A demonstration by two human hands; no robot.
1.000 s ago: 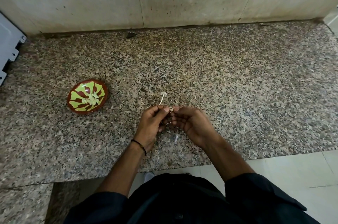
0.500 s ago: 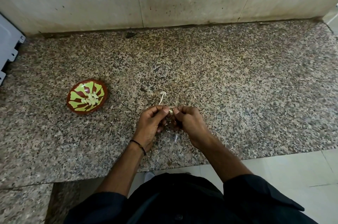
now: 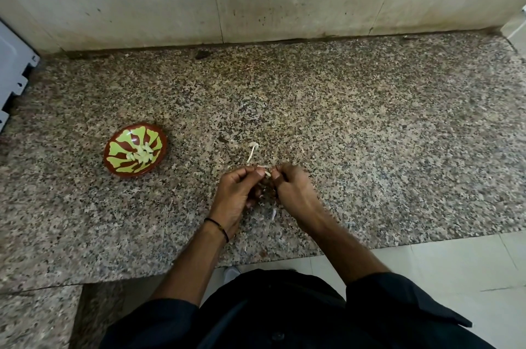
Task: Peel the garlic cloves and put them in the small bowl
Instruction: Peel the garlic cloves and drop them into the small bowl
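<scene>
Garlic clove (image 3: 267,174) sat small and pale between the two hands, just above the granite counter (image 3: 370,149) and near its front edge; left hand (image 3: 237,195) pinched one end with thumb and forefinger, other fingers curled under; right hand (image 3: 293,192) pinched the other end likewise, the two thumbs nearly touching. Small bowl (image 3: 119,162) stood well apart to the left on the counter, a heap of peeled cloves (image 3: 142,152) in its middle; a pale stalk (image 3: 252,150) lay just beyond the hands; a sliver of skin (image 3: 273,213) lay on the near side of them.

Risks, as I judged them: clove tiny and likely slick, so a hard tug at the skin could shoot it out of the pinch and over the front edge to the floor; a nail dug too deep could break the flesh; scraps of skin could cling and ride into the bowl; the carry leftward gave room for a drop.

Writing: none readable; no brand or label seen on bowl, counter, or the white appliance (image 3: 14,72) at far left; black wristband (image 3: 217,225) plain.
</scene>
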